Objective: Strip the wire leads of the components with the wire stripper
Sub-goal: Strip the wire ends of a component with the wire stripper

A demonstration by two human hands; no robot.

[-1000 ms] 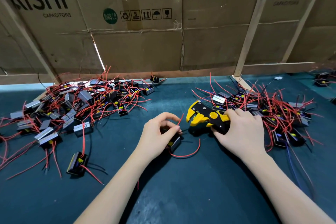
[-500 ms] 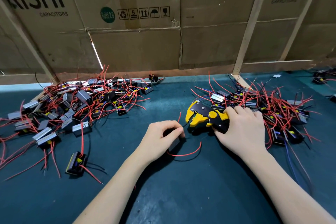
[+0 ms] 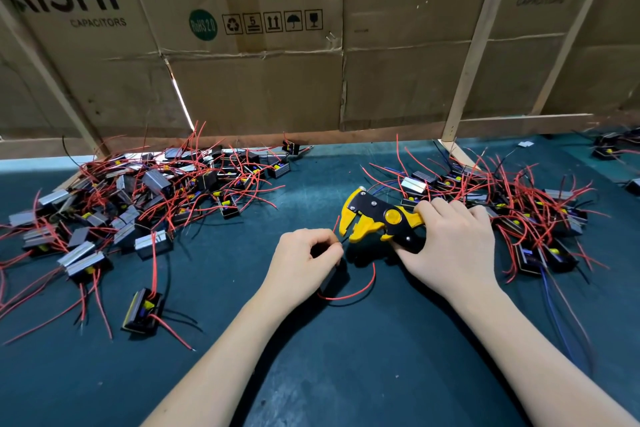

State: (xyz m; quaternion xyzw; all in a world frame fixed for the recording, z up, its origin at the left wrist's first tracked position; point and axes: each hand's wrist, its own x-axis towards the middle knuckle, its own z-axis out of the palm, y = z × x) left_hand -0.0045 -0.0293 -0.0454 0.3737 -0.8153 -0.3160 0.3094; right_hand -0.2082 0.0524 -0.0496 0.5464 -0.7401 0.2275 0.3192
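Progress looks partial: I see my right hand [image 3: 450,246] gripping the wire stripper [image 3: 375,220], my left hand [image 3: 301,260] pinching a black lead [image 3: 343,242] at its mouth. Component piles left [image 3: 145,198] and right [image 3: 512,198] remain; which is stripped, I can't tell.

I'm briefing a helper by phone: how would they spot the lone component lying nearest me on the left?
Start at the big pile of components on the left of the green mat. Come toward the near edge: the lone component lies apart from the pile, tilted, a yellow part showing, red leads trailing.
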